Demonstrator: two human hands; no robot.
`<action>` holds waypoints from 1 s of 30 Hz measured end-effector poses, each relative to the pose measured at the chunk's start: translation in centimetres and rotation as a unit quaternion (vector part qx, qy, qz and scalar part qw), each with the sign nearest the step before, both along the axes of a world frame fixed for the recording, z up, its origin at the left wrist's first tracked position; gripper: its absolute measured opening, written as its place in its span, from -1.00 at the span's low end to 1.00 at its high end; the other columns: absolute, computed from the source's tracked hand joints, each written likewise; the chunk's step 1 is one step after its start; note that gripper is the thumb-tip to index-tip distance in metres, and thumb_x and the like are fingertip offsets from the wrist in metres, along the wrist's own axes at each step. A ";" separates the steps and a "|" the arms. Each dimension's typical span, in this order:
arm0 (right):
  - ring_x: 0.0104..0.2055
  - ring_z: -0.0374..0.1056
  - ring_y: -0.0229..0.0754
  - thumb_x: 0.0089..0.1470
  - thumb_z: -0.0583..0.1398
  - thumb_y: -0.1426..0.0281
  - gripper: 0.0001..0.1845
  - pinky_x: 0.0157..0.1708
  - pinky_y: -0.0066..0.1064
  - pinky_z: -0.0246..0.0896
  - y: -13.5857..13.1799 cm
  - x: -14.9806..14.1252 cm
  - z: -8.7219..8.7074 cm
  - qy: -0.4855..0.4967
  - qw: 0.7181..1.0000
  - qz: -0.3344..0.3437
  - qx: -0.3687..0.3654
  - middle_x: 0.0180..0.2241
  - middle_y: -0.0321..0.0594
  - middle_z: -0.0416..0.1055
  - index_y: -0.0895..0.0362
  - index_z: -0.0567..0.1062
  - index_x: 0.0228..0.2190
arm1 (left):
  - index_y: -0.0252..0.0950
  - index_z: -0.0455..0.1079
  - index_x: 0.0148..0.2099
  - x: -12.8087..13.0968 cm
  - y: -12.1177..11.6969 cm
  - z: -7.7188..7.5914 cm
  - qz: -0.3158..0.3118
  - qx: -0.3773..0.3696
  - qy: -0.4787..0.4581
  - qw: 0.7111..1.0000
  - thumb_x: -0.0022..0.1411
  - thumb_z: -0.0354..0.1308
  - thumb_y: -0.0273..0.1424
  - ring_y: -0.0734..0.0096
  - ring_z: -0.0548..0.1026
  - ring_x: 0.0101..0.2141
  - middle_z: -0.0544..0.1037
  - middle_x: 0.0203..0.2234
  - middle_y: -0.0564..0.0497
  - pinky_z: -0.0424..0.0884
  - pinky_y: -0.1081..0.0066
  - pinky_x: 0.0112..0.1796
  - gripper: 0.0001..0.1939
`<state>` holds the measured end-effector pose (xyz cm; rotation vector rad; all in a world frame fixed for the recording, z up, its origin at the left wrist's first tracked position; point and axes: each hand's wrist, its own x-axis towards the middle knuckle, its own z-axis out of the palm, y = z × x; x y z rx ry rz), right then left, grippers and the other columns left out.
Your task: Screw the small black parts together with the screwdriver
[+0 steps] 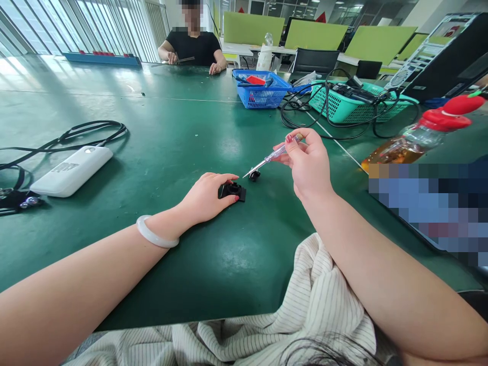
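Observation:
My left hand (209, 197) is closed around a small black part (237, 190) with a round feature on top, keeping it against the green table. In my right hand (308, 157) I grip a slim screwdriver (272, 154) with a clear handle and a thin metal shaft. Its tip points down and left, just above the table beside the black part. A second small black piece (254, 176) lies close to the shaft, to the right of the first; its kind is too small to make out.
A white power bank (72, 170) with black cables lies left. Farther back are a blue basket (263, 95), a green basket (343, 109) with cables, and a red-lidded bottle (414, 137) at right. Across the green table (171, 137) sits a person (194, 48) in black.

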<state>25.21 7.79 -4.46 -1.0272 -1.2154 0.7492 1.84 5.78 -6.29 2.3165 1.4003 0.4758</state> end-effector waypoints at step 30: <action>-0.19 0.57 -0.18 0.10 0.36 0.26 -0.63 -0.06 -0.18 0.52 -1.5 -1.1 0.3 -0.119 0.985 0.127 0.009 -0.27 -0.38 0.55 -0.07 0.43 -0.06 | -0.13 0.46 0.23 0.1 -0.1 0.0 -0.024 0.020 0.027 0.999 0.24 0.31 -0.18 -0.01 0.45 0.10 0.61 0.02 -0.07 0.38 0.03 0.18 -0.47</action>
